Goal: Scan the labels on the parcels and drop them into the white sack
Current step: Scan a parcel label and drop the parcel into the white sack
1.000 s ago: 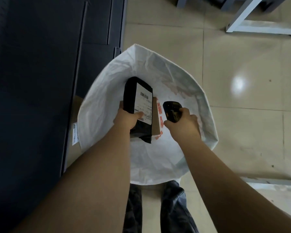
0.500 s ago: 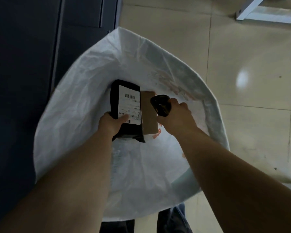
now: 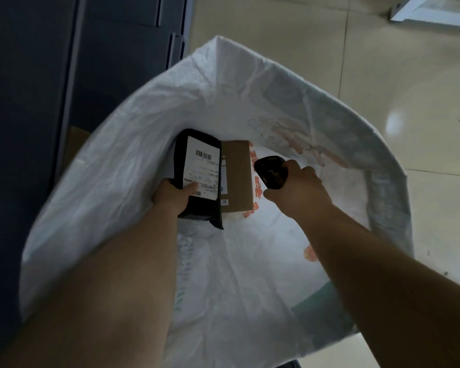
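The white sack (image 3: 122, 181) stands wide open on the floor and fills most of the view. Over its mouth my left hand (image 3: 171, 196) grips a black parcel (image 3: 197, 208) by its lower left, thumb on its white barcode label (image 3: 202, 171), which faces up. A brown cardboard box (image 3: 237, 176) lies inside the sack just right of the parcel. To the right, my right hand (image 3: 298, 187) grips a black handheld scanner (image 3: 271, 172), its head turned toward the box and parcel.
A dark blue cabinet or shelving unit (image 3: 32, 102) rises along the left side, close to the sack. Beige floor tiles (image 3: 422, 102) spread to the right. A white metal frame (image 3: 430, 9) sits on the floor at the top right.
The view has dropped closer over the sack, which now fills more of it. Both hands have moved down into its mouth, still holding the parcel and scanner; the brown box shows more fully.
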